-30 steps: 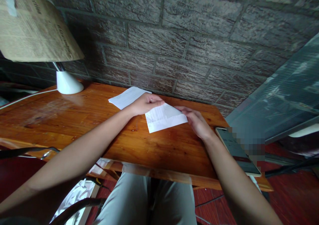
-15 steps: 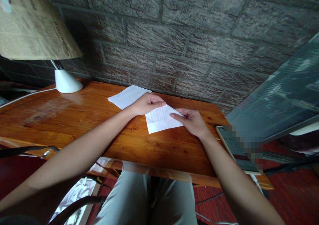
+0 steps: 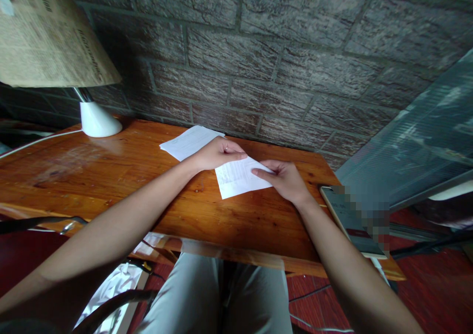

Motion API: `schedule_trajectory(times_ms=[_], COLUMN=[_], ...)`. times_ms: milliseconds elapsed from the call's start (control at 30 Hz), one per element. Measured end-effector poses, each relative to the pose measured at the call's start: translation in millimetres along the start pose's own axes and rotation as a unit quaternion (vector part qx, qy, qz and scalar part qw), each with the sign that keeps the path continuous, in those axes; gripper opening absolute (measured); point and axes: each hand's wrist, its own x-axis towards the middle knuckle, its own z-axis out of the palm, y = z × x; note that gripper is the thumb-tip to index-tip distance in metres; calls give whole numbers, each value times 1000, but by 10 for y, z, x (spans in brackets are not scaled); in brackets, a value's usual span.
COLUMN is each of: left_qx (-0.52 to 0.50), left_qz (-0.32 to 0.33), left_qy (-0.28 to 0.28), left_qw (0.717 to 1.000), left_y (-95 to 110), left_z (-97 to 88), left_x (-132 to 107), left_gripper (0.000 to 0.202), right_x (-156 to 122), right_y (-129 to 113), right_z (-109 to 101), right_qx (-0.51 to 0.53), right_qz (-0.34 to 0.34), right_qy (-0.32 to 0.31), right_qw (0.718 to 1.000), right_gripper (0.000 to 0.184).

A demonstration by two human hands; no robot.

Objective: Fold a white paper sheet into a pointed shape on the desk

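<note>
A white sheet of paper (image 3: pixel 240 177) with faint printed lines is held between my two hands over the wooden table. My left hand (image 3: pixel 221 154) pinches its upper edge, thumb on the near face. At the right edge, my right hand (image 3: pixel 286 179) grips the sheet with its thumb on top and fingers behind. Whether the sheet is folded I cannot tell. Behind my left hand lies a stack of white papers (image 3: pixel 190 141), partly covered by that hand.
A lamp with a white base (image 3: pixel 99 121) and a newsprint shade (image 3: pixel 55 38) stands at the table's left. A tablet-like device (image 3: pixel 351 220) with a cable lies on the right edge. The brick wall (image 3: pixel 258 68) rises behind the wooden table (image 3: pixel 236 225).
Both hands keep the same hold on the paper. Its lower edge has tilted very slightly; otherwise hardly anything has moved.
</note>
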Motion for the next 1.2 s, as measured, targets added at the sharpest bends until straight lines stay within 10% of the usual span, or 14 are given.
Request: schedule_trajectory(times_ms=[1200], left_qx=[41], left_qz=[-16], left_qy=[-60], left_qw=[997], left_y=[-11], left_z=[-1], left_x=[-12], left_gripper=[23], right_x=[-12], right_y=[63], right_z=[-97], right_qx=[10], right_qz=[8], right_qy=[-72], right_qw=[997], right_gripper=[38])
